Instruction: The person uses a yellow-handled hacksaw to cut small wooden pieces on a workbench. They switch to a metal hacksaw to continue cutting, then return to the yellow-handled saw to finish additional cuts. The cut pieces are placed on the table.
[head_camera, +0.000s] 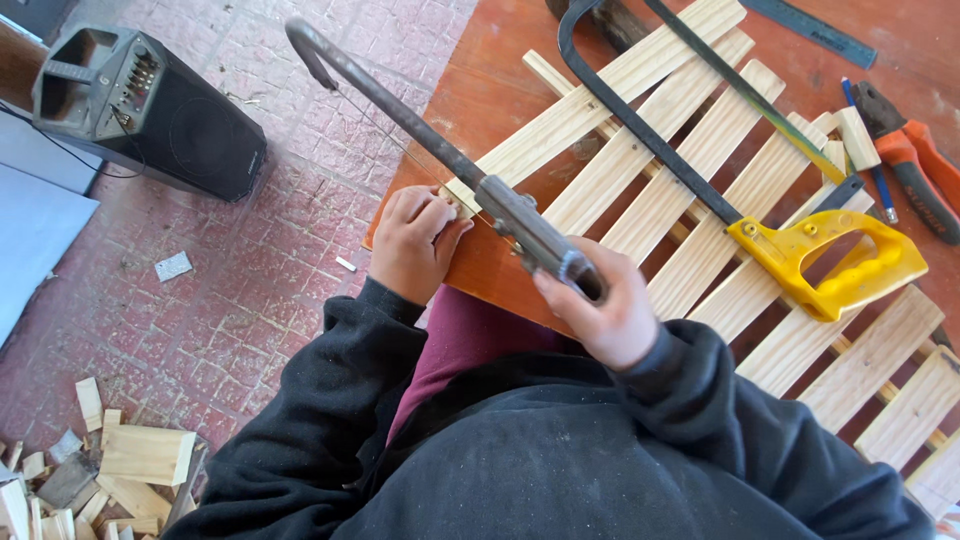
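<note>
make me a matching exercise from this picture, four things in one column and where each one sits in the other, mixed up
Things:
1. grey metal coping saw
2. yellow-handled hacksaw
3. black box-shaped loudspeaker
4. orange-handled pliers

Places:
A. on the pink tiled floor, upper left
B. lying on the pale wooden slat panel
C. gripped in the right hand
D. on the brown tabletop, far right

Pairs: 1-C, 2-B, 3-A, 4-D

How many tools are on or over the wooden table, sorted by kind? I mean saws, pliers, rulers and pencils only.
Saws: 2, a grey metal-frame saw held by the right hand, and a yellow-handled hacksaw lying on the slats
Pliers: 1, orange-handled
Rulers: 1, dark metal
Pencils: 1, blue
Total: 5
</note>
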